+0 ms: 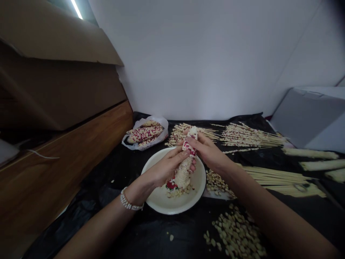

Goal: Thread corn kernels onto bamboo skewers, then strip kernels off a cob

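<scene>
Both my hands are closed around one ear of corn (185,169), tilted above a white basin (152,196). Its lower part is stripped to the pale cob, while white and dark red kernels still cover part of the upper end. My left hand (169,163) grips the ear from the left, a beaded bracelet on its wrist. On the other side, my right hand (203,145) wraps the upper part, its thumb lying on the kernels. Loose kernels (176,193) lie in the basin beside a red and green printed pattern. Some of my fingers are hidden behind the ear.
A plastic bag of corn ears (145,133) stands behind the basin at left. Kernel-threaded sticks (239,136), bare sticks (275,176) and stripped cobs (320,164) lie at right. Kernel piles (237,233) are nearer me. A cardboard box (61,82) rises at left.
</scene>
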Demonstrator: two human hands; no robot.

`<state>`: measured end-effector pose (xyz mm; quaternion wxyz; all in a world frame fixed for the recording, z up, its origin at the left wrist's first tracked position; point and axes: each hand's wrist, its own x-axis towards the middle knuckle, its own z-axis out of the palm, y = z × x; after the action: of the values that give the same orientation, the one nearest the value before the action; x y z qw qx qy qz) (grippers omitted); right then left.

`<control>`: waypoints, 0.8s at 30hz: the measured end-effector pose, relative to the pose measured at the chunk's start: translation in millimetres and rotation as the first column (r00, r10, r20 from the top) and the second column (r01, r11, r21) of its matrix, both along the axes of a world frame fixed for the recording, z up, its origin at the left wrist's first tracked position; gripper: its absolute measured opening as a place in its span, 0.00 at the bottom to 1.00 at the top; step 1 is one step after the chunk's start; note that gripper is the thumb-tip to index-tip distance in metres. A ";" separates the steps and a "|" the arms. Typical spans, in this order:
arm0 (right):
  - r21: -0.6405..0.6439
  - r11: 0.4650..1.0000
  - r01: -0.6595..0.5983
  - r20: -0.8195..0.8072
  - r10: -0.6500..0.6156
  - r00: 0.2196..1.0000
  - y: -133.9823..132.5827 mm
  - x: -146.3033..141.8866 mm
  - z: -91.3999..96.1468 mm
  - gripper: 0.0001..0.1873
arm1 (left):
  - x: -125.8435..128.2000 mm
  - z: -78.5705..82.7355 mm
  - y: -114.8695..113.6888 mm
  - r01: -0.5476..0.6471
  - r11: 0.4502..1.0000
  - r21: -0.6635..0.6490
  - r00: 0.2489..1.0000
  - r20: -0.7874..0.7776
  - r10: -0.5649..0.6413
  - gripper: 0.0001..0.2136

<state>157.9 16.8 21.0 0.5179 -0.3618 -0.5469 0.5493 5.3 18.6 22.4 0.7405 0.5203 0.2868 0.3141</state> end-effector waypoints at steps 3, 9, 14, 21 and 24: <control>-0.014 0.994 -0.105 -0.104 0.103 0.989 0.0 2.1 -0.2 0.21 | -1.3 1.8 0.3 -0.006 1.000 -0.007 1.000 0.025 0.006 0.09; 0.005 0.992 -0.128 -0.056 0.128 0.990 -1.3 3.9 1.6 0.18 | -5.5 4.8 2.4 0.031 0.985 -0.168 0.998 0.062 -0.020 0.09; 0.036 0.990 -0.133 -0.028 0.134 0.991 -4.3 1.1 -1.5 0.14 | -8.1 4.6 4.5 0.011 0.979 -0.205 0.999 0.038 -0.004 0.09; 0.051 0.992 -0.117 -0.043 0.120 0.992 2.3 3.0 -5.2 0.14 | -9.3 -0.7 12.2 0.098 0.968 -0.229 0.989 0.128 -0.070 0.16; 0.071 0.997 -0.033 -0.052 0.037 0.998 7.3 7.7 -4.5 0.13 | -8.4 1.3 14.3 0.047 0.986 -0.157 0.991 0.129 -0.027 0.14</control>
<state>165.6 24.1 16.5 0.5348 -0.3189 -0.5583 0.5482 -3.1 32.8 23.6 0.8023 0.4434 0.2539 0.3087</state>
